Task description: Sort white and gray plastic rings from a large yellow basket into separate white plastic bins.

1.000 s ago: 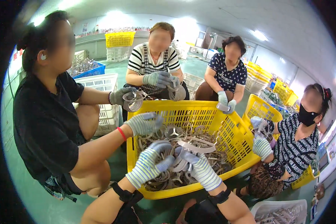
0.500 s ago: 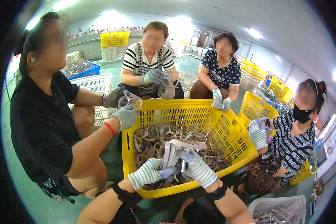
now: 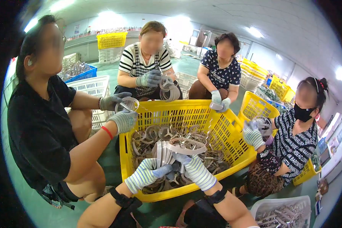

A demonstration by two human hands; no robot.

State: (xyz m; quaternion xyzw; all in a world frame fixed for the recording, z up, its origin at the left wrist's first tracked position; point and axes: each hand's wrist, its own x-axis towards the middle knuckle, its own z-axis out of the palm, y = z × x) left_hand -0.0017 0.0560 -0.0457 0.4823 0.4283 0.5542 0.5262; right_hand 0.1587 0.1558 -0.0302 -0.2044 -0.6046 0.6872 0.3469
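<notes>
My left hand, in a striped knit glove, is closed around a bunch of grey ring-shaped parts stacked side by side. Close beside it, my right hand, gloved alike, grips one more grey ring that lies tilted across the top of the bunch. Both hands are above the near side of a big yellow slatted crate. Inside the crate is a heap of similar rings, some with metal spokes. My fingertips are partly hidden behind the rings.
Co-workers sit around the crate: one at left holding a ring, one at the back with several rings, another at the back right, one at right. A white crate of metal pieces stands at lower right. A yellow crate stands beyond.
The bunch in my left hand has shifted slightly left and turned, its edges more spread. My right hand still grips its ring. The view has moved a little; the co-worker at left has tilted their ring.
</notes>
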